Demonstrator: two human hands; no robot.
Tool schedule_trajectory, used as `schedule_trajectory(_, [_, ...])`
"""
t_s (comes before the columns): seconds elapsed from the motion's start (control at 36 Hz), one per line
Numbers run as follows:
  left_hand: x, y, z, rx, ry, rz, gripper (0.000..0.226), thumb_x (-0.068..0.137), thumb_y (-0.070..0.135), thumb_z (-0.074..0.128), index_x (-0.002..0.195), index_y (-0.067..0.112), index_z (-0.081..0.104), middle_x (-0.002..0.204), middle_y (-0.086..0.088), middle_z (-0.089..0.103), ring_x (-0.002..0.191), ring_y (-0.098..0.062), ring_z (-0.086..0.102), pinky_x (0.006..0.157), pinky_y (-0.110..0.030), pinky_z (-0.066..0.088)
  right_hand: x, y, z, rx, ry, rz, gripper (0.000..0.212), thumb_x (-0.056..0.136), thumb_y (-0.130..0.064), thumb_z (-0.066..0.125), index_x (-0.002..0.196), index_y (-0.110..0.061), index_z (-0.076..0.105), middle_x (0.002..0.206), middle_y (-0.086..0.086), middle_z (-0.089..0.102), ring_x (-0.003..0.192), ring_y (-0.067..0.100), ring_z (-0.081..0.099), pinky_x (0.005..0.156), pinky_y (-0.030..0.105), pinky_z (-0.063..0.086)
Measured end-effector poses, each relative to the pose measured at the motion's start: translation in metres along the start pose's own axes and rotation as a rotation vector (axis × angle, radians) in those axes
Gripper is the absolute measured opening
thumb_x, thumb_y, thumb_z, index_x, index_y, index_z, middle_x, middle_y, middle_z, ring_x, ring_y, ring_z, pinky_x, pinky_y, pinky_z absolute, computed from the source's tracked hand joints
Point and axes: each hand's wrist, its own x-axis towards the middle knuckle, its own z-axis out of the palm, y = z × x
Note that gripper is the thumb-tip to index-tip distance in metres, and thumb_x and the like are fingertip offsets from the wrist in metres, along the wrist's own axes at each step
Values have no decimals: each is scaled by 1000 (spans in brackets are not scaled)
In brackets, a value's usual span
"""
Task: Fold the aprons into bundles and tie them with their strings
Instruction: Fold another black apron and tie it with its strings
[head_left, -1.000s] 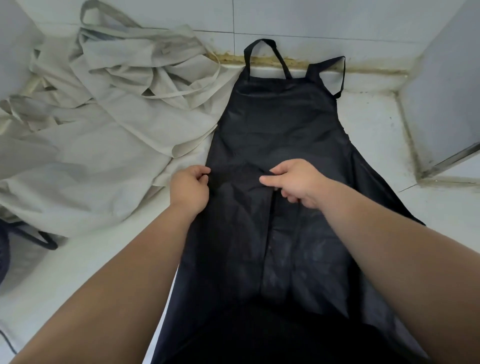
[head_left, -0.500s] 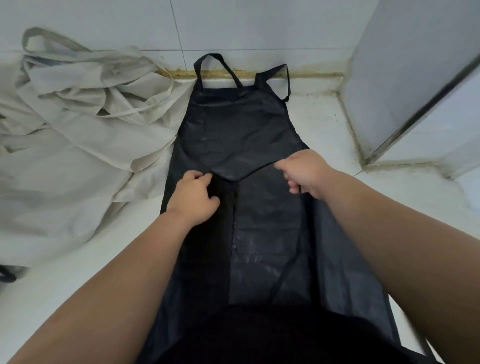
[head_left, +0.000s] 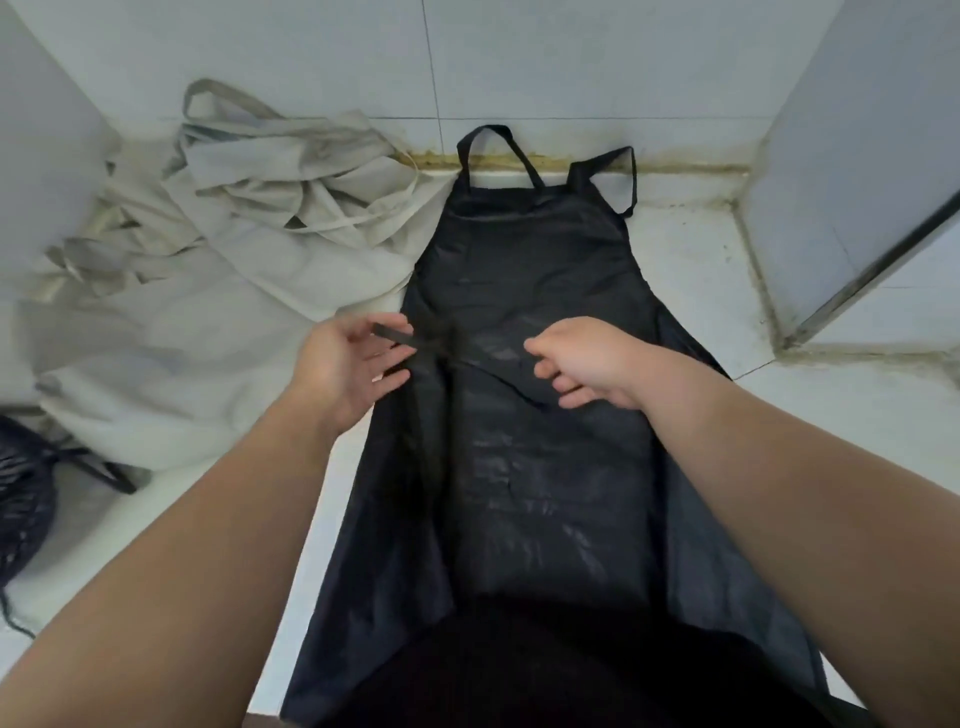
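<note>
White tiled surface (head_left: 691, 270), walled behind and right, bare along the right. Glossy black apron (head_left: 545, 493) lies flat at the centre, with crumpled beige aprons (head_left: 156, 338) crowding its left edge. Left hand (head_left: 353, 364) is spread, a flat strap (head_left: 392, 332) across its fingers. Right hand (head_left: 587, 358) is curled, its hold unclear.

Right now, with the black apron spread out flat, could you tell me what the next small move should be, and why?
Probably close the left hand on the black string lying across its straight fingers and lay it inward onto the black apron. The apron lies flat and unfolded, and that string juts past its left edge; the right hand is above the middle, fingers loosely curled.
</note>
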Motion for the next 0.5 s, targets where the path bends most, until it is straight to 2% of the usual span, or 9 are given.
schedule_trajectory(0.06, [-2, 7, -13, -71, 7, -40, 45, 96, 39, 30, 83, 10, 62, 81, -3, 61, 88, -23, 63, 90, -42, 44, 4, 4, 8, -22, 9, 0, 16, 97, -28, 46, 107, -17, 51, 85, 1, 52, 66, 13, 42, 69, 29, 48])
schedule_trajectory(0.11, [-3, 10, -16, -102, 24, -83, 44, 98, 44, 37, 78, 10, 56, 71, -3, 56, 76, -21, 65, 77, -36, 54, 6, 6, 16, -49, -12, -10, 17, 97, -29, 47, 108, -17, 52, 84, -1, 51, 65, 11, 42, 65, 27, 47])
schedule_trajectory(0.17, [-7, 11, -11, -29, 20, -75, 17, 97, 18, 48, 83, 11, 53, 74, -3, 53, 57, -11, 59, 55, -24, 55, 8, 6, 26, -100, -20, -44, 15, 95, -28, 49, 106, -20, 55, 88, -3, 52, 70, 9, 45, 64, 25, 46])
schedule_trajectory(0.19, [-10, 11, -8, 43, 15, -64, 10, 95, 7, 50, 88, 13, 53, 78, -2, 55, 49, -7, 53, 46, -19, 49, 10, 6, 31, -117, -18, -70, 13, 94, -28, 51, 105, -21, 56, 90, -3, 52, 73, 9, 46, 64, 24, 47])
schedule_trajectory(0.22, [-13, 11, -6, 124, 11, -53, 15, 94, 1, 50, 95, 16, 54, 83, -1, 59, 43, -4, 48, 40, -16, 43, 11, 6, 36, -124, -11, -101, 13, 94, -27, 52, 105, -21, 56, 91, -3, 53, 74, 10, 47, 65, 25, 48])
schedule_trajectory(0.31, [-19, 10, -2, 300, 5, -24, 29, 94, 4, 51, 115, 23, 53, 96, 6, 69, 42, -3, 41, 38, -15, 32, 13, 2, 46, -197, 51, -262, 38, 92, -27, 58, 128, -17, 51, 100, -5, 56, 84, 8, 52, 74, 22, 44])
schedule_trajectory(0.39, [-24, 9, -1, 431, -62, -12, 37, 95, 3, 46, 127, 21, 43, 102, 7, 70, 44, -5, 39, 39, -16, 30, 8, -3, 51, -296, 62, -447, 70, 89, -30, 63, 147, -31, 24, 128, 5, 48, 112, 15, 50, 85, 18, 34])
schedule_trajectory(0.44, [-26, 8, -2, 516, -120, -8, 40, 94, 2, 46, 130, 19, 41, 106, 5, 70, 43, -5, 39, 40, -16, 31, 7, -11, 57, -367, 26, -523, 81, 85, -34, 67, 148, -38, 17, 120, 4, 47, 109, 14, 48, 87, 19, 33])
schedule_trajectory(0.5, [-28, 8, -3, 612, -177, -8, 38, 92, 2, 51, 128, 15, 46, 107, -1, 70, 44, -4, 39, 42, -17, 34, 11, -16, 64, -487, -8, -537, 78, 82, -40, 69, 146, -38, 24, 112, -1, 49, 106, 14, 49, 86, 23, 38])
